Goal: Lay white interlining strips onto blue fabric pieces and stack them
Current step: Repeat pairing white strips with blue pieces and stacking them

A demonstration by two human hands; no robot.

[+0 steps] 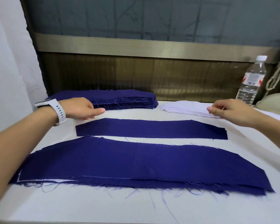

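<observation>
The right hand (229, 112) is pinching the edge of the white interlining stack (184, 107) — the left hand (81, 109) is hovering, fingers loosely extended, just beside the single blue fabric piece (152, 129) lying flat.

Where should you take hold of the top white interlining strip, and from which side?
Pinch its right end, coming from the right: the white interlining stack lies flat, long side across, with that end at the right hand. Thin layers likely separate easiest at a corner.

White table (87, 207) fills lower frame; brown panel (120, 75) and brass rail (136, 46) behind; dark window (136, 16) top; white wall (10, 62) left.
</observation>
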